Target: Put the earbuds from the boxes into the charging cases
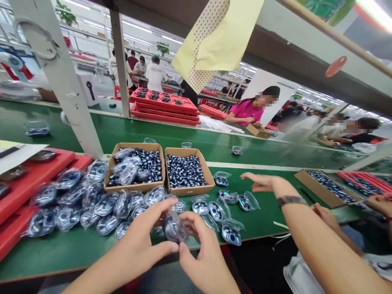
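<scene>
Between my left hand and my right hand is a dark earbud case in clear plastic wrap. The fingers and thumbs of both hands close on its sides, and the thumb tips nearly meet beneath it. Glare on the plastic hides what lies inside. Left of my hands, many similar wrapped earbud cases lie heaped on the green table. To the right, several cases with clear lids raised lie near my right hand, some with small green lights.
Two cardboard boxes of dark earbuds stand behind the pile. Red trays are stacked at left, more red trays at the back. A co-worker's arm reaches in from the right. A metal post rises at left.
</scene>
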{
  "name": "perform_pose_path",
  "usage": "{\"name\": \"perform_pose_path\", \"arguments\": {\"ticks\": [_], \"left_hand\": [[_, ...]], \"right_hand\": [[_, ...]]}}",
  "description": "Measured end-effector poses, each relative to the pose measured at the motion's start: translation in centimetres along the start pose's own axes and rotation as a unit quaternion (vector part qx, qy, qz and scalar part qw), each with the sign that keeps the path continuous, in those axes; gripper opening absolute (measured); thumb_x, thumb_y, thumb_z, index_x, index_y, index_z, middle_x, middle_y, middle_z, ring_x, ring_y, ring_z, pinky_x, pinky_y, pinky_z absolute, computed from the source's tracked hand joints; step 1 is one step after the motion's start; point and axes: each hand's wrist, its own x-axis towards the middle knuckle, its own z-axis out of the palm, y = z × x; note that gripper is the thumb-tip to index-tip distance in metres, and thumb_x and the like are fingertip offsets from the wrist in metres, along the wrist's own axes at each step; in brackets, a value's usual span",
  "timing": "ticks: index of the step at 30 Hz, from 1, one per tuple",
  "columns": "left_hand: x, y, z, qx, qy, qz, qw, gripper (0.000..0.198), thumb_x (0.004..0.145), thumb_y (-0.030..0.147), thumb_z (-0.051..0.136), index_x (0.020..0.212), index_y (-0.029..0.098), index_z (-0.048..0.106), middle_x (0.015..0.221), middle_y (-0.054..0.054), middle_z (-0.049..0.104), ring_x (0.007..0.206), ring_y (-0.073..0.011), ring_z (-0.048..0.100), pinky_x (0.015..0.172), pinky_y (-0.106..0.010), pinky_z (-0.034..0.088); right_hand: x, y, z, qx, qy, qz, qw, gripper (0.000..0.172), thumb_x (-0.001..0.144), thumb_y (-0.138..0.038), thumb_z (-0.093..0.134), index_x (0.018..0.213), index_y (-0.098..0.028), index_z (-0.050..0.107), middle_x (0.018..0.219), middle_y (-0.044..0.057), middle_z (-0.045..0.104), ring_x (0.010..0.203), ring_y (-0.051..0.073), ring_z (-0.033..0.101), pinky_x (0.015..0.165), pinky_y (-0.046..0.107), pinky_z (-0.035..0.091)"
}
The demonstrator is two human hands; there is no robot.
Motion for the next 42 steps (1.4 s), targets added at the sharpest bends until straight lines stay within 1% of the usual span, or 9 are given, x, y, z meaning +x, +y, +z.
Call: {"name": "perform_pose_path", "arguments": {"ticks": [7, 14, 19, 22, 25, 28, 31, 34, 42], "left_hand": [[-0.9, 0.4, -0.8, 0.012, -0.061, 0.089, 0.994, 0.06, 0.075, 0.013, 0.052, 0.126, 0.034, 0.027, 0.126, -0.002, 0.043, 0.115, -0.019, 0.041, 0.099, -0.036, 0.035], [-1.4, -0.5, -0.9, 0.009, -0.109, 0.086, 0.99, 0.063, 0.07, 0.012, 0.057, 0.125, 0.033, 0.032, 0.127, -0.001, 0.045, 0.116, -0.0195, 0.043, 0.097, -0.035, 0.038], [-1.3, -1.6, 0.6, 0.055, 0.003, 0.096, 0.994, 0.06, 0.07, 0.012, 0.057, 0.123, 0.026, 0.033, 0.121, -0.006, 0.051, 0.108, -0.0198, 0.05, 0.091, -0.034, 0.045], [-1.2, -2.0, 1.6, 0.112, 0.067, 0.23, 0.964, 0.052, 0.075, 0.002, 0.046, 0.123, 0.022, 0.037, 0.117, -0.007, 0.054, 0.111, -0.0184, 0.048, 0.096, -0.034, 0.04], [-1.1, -1.9, 1.9, 0.119, 0.039, 0.315, 0.941, 0.051, 0.076, -0.001, 0.043, 0.123, 0.019, 0.04, 0.12, -0.008, 0.053, 0.119, -0.0189, 0.04, 0.1, -0.034, 0.036], [-1.1, -1.4, 1.6, 0.048, 0.044, 0.237, 0.969, 0.042, 0.077, 0.006, 0.047, 0.116, 0.022, 0.046, 0.12, -0.007, 0.052, 0.116, -0.0197, 0.044, 0.095, -0.033, 0.042], [-0.8, -1.0, 1.3, -0.064, 0.025, 0.066, 0.995, 0.04, 0.077, 0.014, 0.05, 0.115, 0.026, 0.045, 0.113, -0.006, 0.055, 0.098, -0.0174, 0.056, 0.081, -0.029, 0.051], [-0.4, -0.9, 1.5, -0.162, -0.046, -0.034, 0.985, 0.053, 0.071, 0.014, 0.053, 0.12, 0.028, 0.039, 0.113, -0.005, 0.054, 0.09, -0.016, 0.058, 0.074, -0.027, 0.053], [-1.1, -1.1, 2.0, -0.264, -0.098, -0.001, 0.96, 0.058, 0.065, 0.003, 0.05, 0.114, 0.034, 0.042, 0.115, -0.001, 0.044, 0.107, -0.0184, 0.046, 0.087, -0.033, 0.045]], "right_hand": [[-0.6, -1.0, 0.4, -0.011, -0.038, 0.024, 0.999, 0.053, 0.059, -0.003, 0.045, 0.107, -0.023, 0.044, 0.1, 0.002, 0.055, 0.09, 0.017, 0.053, 0.08, 0.03, 0.046], [-0.4, -0.4, 0.3, 0.077, -0.101, 0.047, 0.991, 0.043, 0.062, 0.001, 0.039, 0.097, -0.022, 0.047, 0.081, -0.001, 0.057, 0.072, 0.012, 0.057, 0.063, 0.021, 0.048], [-0.3, 0.6, -0.4, 0.099, -0.045, 0.116, 0.987, 0.031, 0.073, -0.015, 0.049, 0.103, -0.021, 0.049, 0.091, 0.004, 0.056, 0.072, 0.012, 0.056, 0.055, 0.02, 0.047], [-0.3, 1.5, 0.0, 0.211, -0.061, 0.191, 0.957, 0.035, 0.081, -0.039, 0.042, 0.108, -0.018, 0.047, 0.064, 0.0, 0.053, 0.045, 0.009, 0.049, 0.034, 0.016, 0.036], [-0.1, 1.8, 0.6, 0.394, -0.102, 0.215, 0.888, 0.041, 0.079, -0.044, 0.044, 0.111, -0.019, 0.043, 0.059, -0.003, 0.049, 0.042, 0.008, 0.047, 0.034, 0.016, 0.036], [0.1, 1.4, 0.8, 0.463, -0.085, 0.177, 0.864, 0.042, 0.069, -0.032, 0.057, 0.108, -0.023, 0.043, 0.075, -0.002, 0.052, 0.052, 0.008, 0.05, 0.043, 0.018, 0.043], [0.1, 0.6, 1.0, 0.43, -0.046, 0.125, 0.893, 0.042, 0.064, -0.019, 0.055, 0.104, -0.025, 0.044, 0.082, -0.001, 0.054, 0.071, 0.012, 0.055, 0.06, 0.022, 0.048], [0.0, 0.0, 1.4, 0.343, -0.019, 0.111, 0.933, 0.046, 0.06, -0.01, 0.047, 0.103, -0.024, 0.046, 0.094, 0.001, 0.057, 0.087, 0.014, 0.056, 0.077, 0.026, 0.047], [-1.2, 0.8, 1.5, 0.127, -0.011, 0.12, 0.985, 0.058, 0.052, -0.004, 0.042, 0.106, -0.023, 0.047, 0.097, 0.004, 0.058, 0.083, 0.016, 0.057, 0.072, 0.026, 0.049]]}}
